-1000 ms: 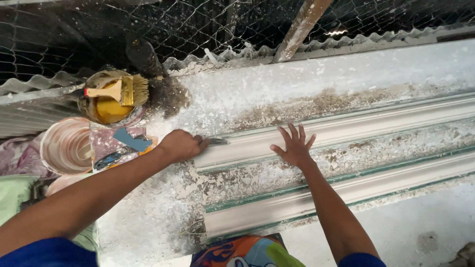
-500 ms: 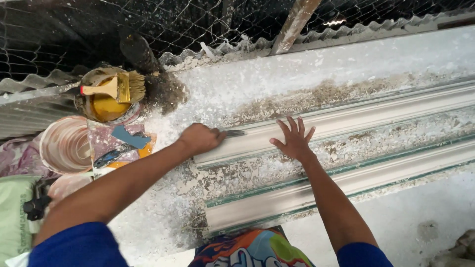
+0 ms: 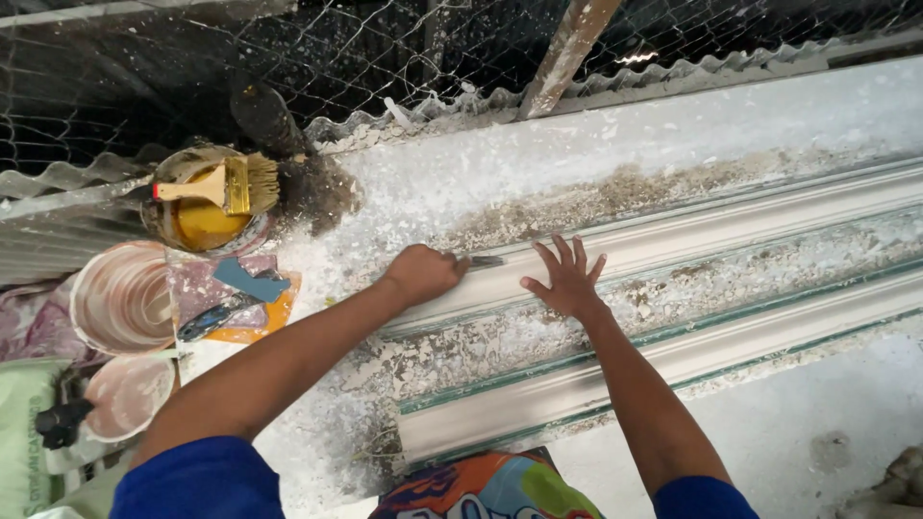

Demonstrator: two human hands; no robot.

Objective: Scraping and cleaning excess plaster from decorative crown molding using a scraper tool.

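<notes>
Plaster dust and flakes cover the workbench (image 3: 769, 106) in the head view. Left hand (image 3: 421, 273) is closed in a fist around a small metal scraper (image 3: 484, 260), whose blade tip lies on the upper white moulding strip (image 3: 731, 226). Right hand (image 3: 567, 281) rests flat on that same strip just beside the blade, fingers spread wide and holding nothing. A second moulding strip (image 3: 673, 356) lies parallel, nearer the person. Off to the left stand a yellow-stained bowl (image 3: 197, 223) with a paintbrush (image 3: 226, 185) laid across it and a plaster-coated bucket (image 3: 120, 298).
</notes>
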